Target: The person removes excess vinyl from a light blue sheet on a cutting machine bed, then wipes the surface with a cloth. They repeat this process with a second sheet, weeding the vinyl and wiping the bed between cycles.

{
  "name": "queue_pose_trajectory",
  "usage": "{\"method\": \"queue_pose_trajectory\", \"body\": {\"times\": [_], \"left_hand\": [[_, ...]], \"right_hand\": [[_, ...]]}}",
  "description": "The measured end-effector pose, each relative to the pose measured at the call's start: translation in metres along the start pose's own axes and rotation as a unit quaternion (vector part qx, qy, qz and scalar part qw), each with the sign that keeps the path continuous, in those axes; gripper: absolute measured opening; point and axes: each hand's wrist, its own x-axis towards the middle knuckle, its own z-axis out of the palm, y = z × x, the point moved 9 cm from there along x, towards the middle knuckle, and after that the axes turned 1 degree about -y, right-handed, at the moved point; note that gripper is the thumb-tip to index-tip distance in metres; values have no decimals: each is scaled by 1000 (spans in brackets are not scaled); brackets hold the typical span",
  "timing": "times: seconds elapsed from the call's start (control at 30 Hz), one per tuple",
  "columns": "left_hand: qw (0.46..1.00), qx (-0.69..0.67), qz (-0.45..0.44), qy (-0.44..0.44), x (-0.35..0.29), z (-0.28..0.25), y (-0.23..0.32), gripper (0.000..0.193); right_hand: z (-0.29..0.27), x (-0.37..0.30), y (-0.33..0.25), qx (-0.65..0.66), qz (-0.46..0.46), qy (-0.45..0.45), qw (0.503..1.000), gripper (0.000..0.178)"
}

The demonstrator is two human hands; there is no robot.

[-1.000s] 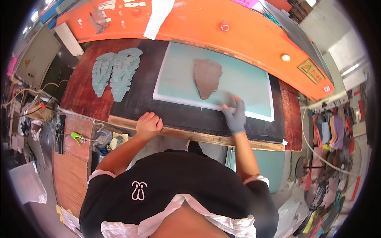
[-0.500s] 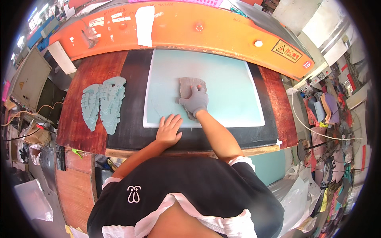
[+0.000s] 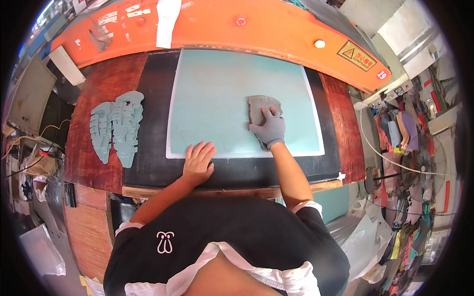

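A pale green sheet lies flat on a black mat that covers the middle of a reddish-brown workbench, under the orange machine frame that curves along the far edge. No box, tray or bin stands on the bench. To the left of the sheet, on the bench and the mat's edge, lie grey-green sole-shaped pieces side by side and overlapping, well apart from both hands.

The right hand, in a grey glove, rests on the right part of the sheet with its fingers bent over the near edge of a grey sole-shaped cutter, pressing on it from above. Whether the fingers truly grip the cutter or only press it cannot be told.

The left hand is bare and open, fingers spread, lying palm down across the near edge of the sheet and the mat, holding nothing.
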Motion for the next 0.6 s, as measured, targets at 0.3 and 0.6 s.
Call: {"method": "queue_pose_trajectory", "body": {"times": [0.3,0.6], "left_hand": [[999,-3,-12,-39,-7,4,8,51],[993,-95,62,-12,-64,-37,-13,13]], "right_hand": [[-1,2,8,43,-40,21,998,75],[-23,-142,82,198,-63,94,974,20]]}}
